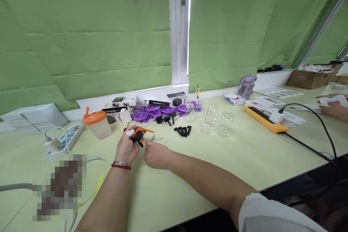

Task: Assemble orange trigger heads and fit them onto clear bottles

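Observation:
My left hand point(127, 147) is closed around a small black part with an orange piece point(139, 133) sticking out, held just above the pale green table point(217, 166). A white finger cot covers one fingertip. My right hand point(155, 154) rests on the table beside it, fingers pinched on a thin metal tool point(152, 138) whose tip points up toward the black part. Several short black pegs point(183, 130) lie a little beyond my hands. Purple round plastic parts point(154, 111) are heaped further back.
An orange-lidded cup point(98, 123) stands left of my hands, with a power strip point(67, 137) beyond it. Clear glass jars point(214, 121), small boxes point(122, 102), a yellow power strip point(265, 119) with a black cable, and a purple bottle point(247, 86) sit further back. Another person's hand point(330, 107) is at far right.

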A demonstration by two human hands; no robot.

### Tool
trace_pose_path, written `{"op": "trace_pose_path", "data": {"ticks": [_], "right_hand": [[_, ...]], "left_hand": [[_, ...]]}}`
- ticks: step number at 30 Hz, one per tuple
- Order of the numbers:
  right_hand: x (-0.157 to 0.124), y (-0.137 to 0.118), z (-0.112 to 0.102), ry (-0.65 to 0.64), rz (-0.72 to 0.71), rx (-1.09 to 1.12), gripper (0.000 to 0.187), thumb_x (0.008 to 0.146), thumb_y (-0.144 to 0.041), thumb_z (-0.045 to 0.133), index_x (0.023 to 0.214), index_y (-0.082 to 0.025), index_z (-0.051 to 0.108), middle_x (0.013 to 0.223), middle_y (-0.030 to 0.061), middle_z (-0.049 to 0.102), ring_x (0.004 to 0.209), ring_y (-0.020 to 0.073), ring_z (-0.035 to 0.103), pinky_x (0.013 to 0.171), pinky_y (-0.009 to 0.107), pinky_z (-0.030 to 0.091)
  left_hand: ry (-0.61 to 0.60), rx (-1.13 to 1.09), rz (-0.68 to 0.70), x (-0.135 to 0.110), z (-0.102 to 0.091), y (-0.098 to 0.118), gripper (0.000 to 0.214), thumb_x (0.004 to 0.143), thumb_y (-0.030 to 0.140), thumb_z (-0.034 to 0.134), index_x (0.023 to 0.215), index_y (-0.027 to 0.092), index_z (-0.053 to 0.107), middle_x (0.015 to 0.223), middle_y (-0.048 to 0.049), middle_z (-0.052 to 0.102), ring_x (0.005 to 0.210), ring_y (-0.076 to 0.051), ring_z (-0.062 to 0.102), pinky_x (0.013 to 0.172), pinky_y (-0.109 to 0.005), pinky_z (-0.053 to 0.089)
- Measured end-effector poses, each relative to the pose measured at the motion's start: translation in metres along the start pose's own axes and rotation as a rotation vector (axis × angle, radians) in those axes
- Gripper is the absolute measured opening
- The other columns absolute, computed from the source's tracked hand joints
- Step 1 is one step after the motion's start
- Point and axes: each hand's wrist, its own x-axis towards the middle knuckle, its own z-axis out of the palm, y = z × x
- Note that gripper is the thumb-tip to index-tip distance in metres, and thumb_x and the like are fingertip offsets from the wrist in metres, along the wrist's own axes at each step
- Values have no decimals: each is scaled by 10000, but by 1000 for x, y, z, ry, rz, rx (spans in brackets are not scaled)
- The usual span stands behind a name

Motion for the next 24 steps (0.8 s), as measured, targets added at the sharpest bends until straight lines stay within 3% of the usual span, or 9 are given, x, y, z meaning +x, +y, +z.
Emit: {"op": "trace_pose_path", "data": {"ticks": [8, 16, 24], "right_hand": [[-3, 1, 3, 75, 14, -27, 146, 794, -113, 549, 746, -147, 683, 734, 90, 704, 671, 212, 590, 804, 417, 316], [-2, 3, 3, 147, -104, -5, 156, 817, -88, 523, 766, -135, 663, 742, 79, 694, 684, 212, 592, 806, 404, 319], [-5, -2, 7, 361, -141, -36, 179, 848, -76, 477, 770, -127, 630, 744, 74, 667, 711, 193, 567, 714, 350, 365]], "left_hand": [[-6, 7, -1, -1, 0, 1, 170, 722, 121, 495, 874, 161, 560, 823, -61, 643, 663, -168, 621, 482, -242, 437], [15, 5, -21, -2, 1, 1, 174, 719, 108, 497, 870, 157, 569, 821, -59, 644, 653, -159, 618, 478, -235, 438], [39, 7, -11, -3, 4, 2, 165, 726, 92, 487, 852, 154, 573, 812, -58, 642, 634, -159, 615, 460, -233, 433]]}}
